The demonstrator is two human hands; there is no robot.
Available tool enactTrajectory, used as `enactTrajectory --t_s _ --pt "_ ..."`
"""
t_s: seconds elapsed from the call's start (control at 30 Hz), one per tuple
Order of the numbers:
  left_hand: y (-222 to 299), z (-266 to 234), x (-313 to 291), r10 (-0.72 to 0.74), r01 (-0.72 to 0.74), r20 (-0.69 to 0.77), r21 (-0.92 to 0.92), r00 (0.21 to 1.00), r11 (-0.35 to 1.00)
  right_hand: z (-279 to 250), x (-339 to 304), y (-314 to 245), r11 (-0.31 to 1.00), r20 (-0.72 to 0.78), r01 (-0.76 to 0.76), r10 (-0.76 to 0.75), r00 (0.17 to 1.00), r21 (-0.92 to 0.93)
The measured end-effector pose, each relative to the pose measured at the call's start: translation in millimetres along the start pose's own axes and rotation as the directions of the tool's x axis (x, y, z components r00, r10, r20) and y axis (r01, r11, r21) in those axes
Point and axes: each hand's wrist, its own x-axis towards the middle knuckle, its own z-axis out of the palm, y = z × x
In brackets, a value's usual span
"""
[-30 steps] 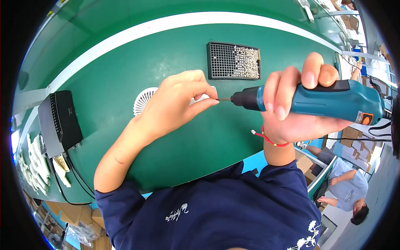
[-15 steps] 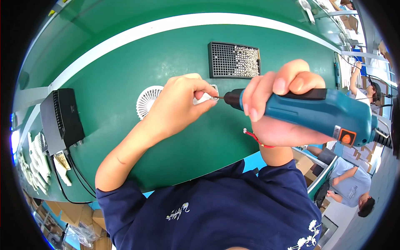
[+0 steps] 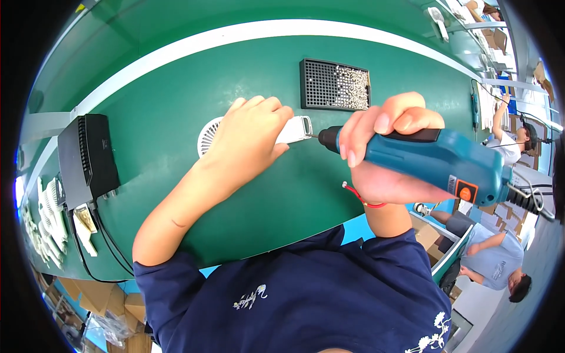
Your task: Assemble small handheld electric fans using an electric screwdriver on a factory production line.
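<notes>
The left hand [image 3: 248,130] has slid toward nine o'clock, baring the white handle [image 3: 293,130]. The screwdriver [image 3: 415,156] has tilted, tail toward four o'clock.

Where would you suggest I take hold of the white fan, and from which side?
Probably grip the fan across its middle from the near left, as the left hand does: its round slatted head lies left, while its looped end points right, toward the screwdriver, where fingers could get in the way.

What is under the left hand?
Seemingly one white device: its slatted round head shows left of the left hand, its looped end right. The middle, including any join, is covered, so unseen.
</notes>
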Motion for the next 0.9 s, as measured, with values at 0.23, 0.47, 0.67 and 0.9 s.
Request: enactTrajectory --t_s 0.23,0.47,0.67,0.9 --pt "0 -1 0 -0.013 0.014 0.012 -0.012 1.0 1.0 -5 -4 11 0.997 0.002 0.06 -0.06 0.998 -0.04" --pt "0 0 0 -0.036 0.036 0.027 0.0 0.999 0.999 -11 -6 16 0.997 0.002 0.065 -0.065 0.998 -0.048" --pt "0 0 0 -0.024 0.024 0.02 -0.004 1.0 1.0 -11 -7 16 0.997 0.003 0.059 -0.059 0.998 -0.048" --pt "0 0 0 -0.017 0.017 0.006 -0.036 1.0 0.999 -7 -4 18 0.994 -0.023 0.082 -0.084 0.996 -0.069"
